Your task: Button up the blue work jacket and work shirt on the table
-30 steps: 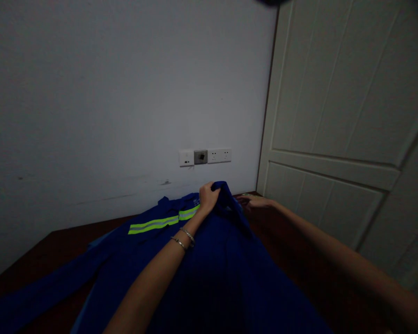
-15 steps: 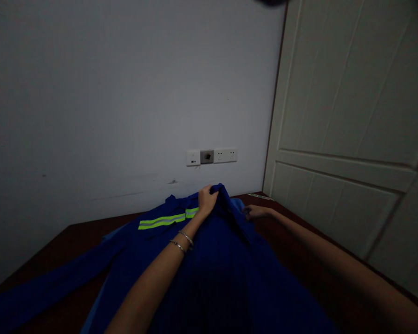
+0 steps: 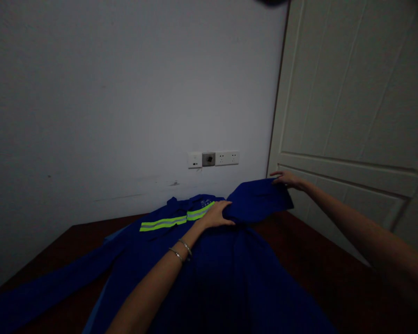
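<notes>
A dark blue work jacket (image 3: 209,260) with a yellow-green and grey reflective stripe across its chest lies spread out in front of me. My left hand (image 3: 216,215) rests on it near the right end of the stripe, thumb and fingers apart. Off to the right, my right hand (image 3: 287,179) pinches the upper edge of the jacket's sleeve (image 3: 256,197) and holds it up and out. The other sleeve (image 3: 55,287) stretches toward the lower left. Lighter blue cloth (image 3: 95,306) peeks out along the jacket's left side.
Under the jacket is a dark reddish-brown surface (image 3: 61,248), backed by a pale wall (image 3: 125,116) with sockets (image 3: 227,158) and a grey switch plate (image 3: 208,159). A panelled white door (image 3: 341,116) rises on the right, close to my right hand.
My right hand has moved up and right, drawing the sleeve out sideways. The left hand has let go of the raised cloth, come down onto the jacket and spread its fingers.
</notes>
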{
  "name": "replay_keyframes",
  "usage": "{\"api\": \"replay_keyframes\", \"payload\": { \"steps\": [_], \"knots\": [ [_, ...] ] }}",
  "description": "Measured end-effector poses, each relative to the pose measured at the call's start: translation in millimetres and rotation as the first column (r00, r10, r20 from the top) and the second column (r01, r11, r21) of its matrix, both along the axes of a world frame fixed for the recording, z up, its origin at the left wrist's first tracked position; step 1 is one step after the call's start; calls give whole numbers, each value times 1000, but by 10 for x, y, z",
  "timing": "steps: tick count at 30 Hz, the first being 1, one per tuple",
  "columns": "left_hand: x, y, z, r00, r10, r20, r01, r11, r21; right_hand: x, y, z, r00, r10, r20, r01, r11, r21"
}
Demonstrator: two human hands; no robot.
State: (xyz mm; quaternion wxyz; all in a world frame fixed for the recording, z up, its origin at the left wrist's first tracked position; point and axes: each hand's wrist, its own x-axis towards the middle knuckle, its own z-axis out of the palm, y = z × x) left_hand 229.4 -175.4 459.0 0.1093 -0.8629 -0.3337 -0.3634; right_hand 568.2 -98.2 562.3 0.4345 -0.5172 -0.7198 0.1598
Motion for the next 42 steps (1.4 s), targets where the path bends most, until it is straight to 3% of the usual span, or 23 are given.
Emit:
{"api": "replay_keyframes", "payload": {
  "steps": [2,4,7,9,12,14,17,20,24,26,28,30,32,36,38,40,42],
  "knots": [
    [21,34,-116,1000,-12,-7,12,999,-46,125,-106,323,995,-87,-40,91,988,123],
    [54,108,-164,994,-6,112,13,998,-65,139,-237,613,996,-78,-48,86,978,190],
    [85,216,-19,904,-3,427,34,997,-65,-46,-482,934,1000,-12,-5,13,978,210],
    [85,219,203,741,-34,671,69,997,-27,-277,-677,1054,994,93,62,-103,974,200],
    [112,56,542,410,-164,897,142,983,115,-705,-998,1074,959,262,109,-280,933,227],
    [181,-148,662,337,-280,899,196,955,224,-993,-1202,981,920,375,114,-392,889,235],
    [326,-509,653,409,-400,820,170,916,362,-1350,-1443,730,863,504,37,-496,829,261],
    [400,-852,560,533,-398,746,88,904,419,-1573,-1560,439,827,558,-72,-510,796,326],
    [321,-1238,491,831,-300,468,198,947,254,-1681,-1516,132,801,574,-172,-453,768,453],
    [259,-1388,452,924,-208,322,162,973,165,-1691,-1453,25,791,573,-215,-417,762,496],
    [207,-1481,389,968,-80,236,52,991,125,-1690,-1394,-62,771,584,-253,-395,751,529],
    [158,-1500,320,975,28,220,-52,993,107,-1690,-1346,-137,751,592,-292,-376,747,548],
    [91,-1452,277,963,62,263,-85,993,78,-1691,-1305,-205,735,595,-325,-375,756,537],
    [-130,-1285,326,893,20,450,5,999,-54,-1695,-1245,-329,714,616,-333,-446,767,461],
    [-250,-1222,380,824,11,566,84,987,-140,-1707,-1258,-385,761,580,-291,-390,767,509],
    [-336,-1182,419,760,12,649,176,958,-224,-1738,-1323,-439,861,459,-218,-215,718,662],
    [-375,-1161,433,728,8,685,260,922,-287,-1787,-1431,-493,940,301,-160,-46,577,815]
  ]
}}
